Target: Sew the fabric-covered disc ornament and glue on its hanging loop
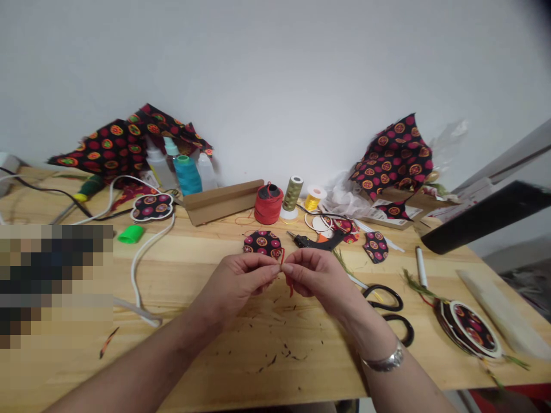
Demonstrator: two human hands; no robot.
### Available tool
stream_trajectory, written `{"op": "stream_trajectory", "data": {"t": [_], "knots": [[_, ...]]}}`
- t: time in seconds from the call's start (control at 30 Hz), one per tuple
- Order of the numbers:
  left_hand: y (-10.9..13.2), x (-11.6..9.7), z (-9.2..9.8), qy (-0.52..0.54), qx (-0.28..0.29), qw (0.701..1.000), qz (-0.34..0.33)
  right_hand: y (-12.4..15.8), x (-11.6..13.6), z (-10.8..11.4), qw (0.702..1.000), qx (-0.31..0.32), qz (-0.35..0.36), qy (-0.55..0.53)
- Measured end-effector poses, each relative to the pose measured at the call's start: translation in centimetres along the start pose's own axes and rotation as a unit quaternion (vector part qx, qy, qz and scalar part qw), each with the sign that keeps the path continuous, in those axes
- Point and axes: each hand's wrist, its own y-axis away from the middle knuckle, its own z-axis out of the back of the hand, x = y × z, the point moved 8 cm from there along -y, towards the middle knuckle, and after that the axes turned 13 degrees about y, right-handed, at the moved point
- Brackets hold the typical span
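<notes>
Both hands meet above the middle of the wooden table, fingertips nearly touching. A thin red cord (282,256) shows between them, one bit standing up and another hanging below the right fingers. My left hand (245,276) is closed in a pinch at the cord. My right hand (316,275), with a silver bracelet on its wrist, also pinches it between thumb and fingers. Just behind lies a patterned fabric piece (262,241), partly hidden by the left fingers. Black-handled scissors (402,330) rest beside the right forearm, partly covered by it.
A red thread spool (268,205), an olive spool (293,198) and a yellow spool (315,198) stand at the back. Near them are a black glue gun (316,240) and a cardboard strip (224,203). A white cable (135,269) runs along the left; a fabric-covered disc (471,328) lies right.
</notes>
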Motion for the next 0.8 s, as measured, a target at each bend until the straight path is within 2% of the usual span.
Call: {"op": "stream_trajectory", "data": {"t": [0.4,0.8], "knots": [[-0.03,0.27,0.15,0.022,-0.005,1.0,0.006,-0.06,0.09,0.17,1.0,-0.013,-0.009,0.004],[-0.07,0.32,-0.04,0.046,0.001,0.999,0.018,0.01,0.3,0.24,1.0,-0.013,0.011,0.019]]}}
